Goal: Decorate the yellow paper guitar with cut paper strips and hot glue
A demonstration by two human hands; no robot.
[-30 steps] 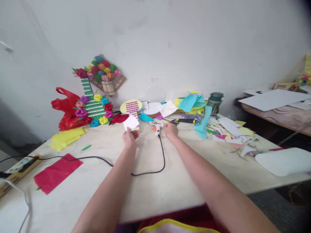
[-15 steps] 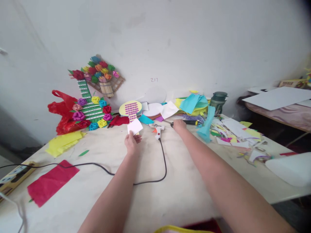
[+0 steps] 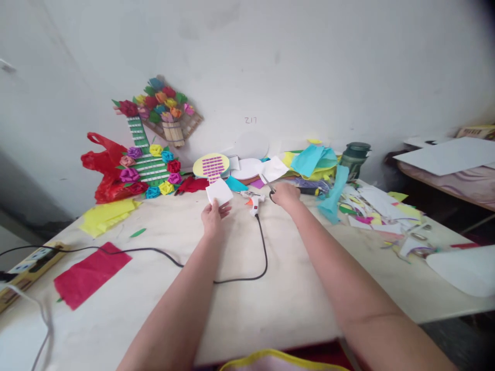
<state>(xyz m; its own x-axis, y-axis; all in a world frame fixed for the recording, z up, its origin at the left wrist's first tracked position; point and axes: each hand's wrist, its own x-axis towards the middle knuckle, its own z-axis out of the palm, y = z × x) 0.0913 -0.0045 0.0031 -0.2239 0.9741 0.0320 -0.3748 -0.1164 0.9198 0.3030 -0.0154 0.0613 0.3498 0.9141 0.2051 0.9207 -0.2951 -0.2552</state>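
Note:
Between the thumb and fingers of my left hand [image 3: 215, 215] is a small white piece of paper [image 3: 218, 192], held above the table in front of a yellow oval piece with purple strips [image 3: 211, 166]. My right hand [image 3: 285, 196] is closed on a pair of scissors [image 3: 269, 185], whose blades point up and to the left; part of the handle is hidden by my fingers. On the table between my hands lies a white glue gun [image 3: 256, 204] with an orange trigger and a black cord [image 3: 263, 252].
At the back left stand a green flower-trimmed craft [image 3: 150, 167] and a red plastic bag [image 3: 104, 170]. Coloured paper [image 3: 309, 161] lies along the wall beside a green bottle [image 3: 355, 161]. Paper scraps [image 3: 377, 211] cover the right side. A power strip [image 3: 34, 265] is at the left edge.
My right hand has lifted the scissors, and their blades now tilt upward. My left hand still holds the white paper. The view has shifted slightly.

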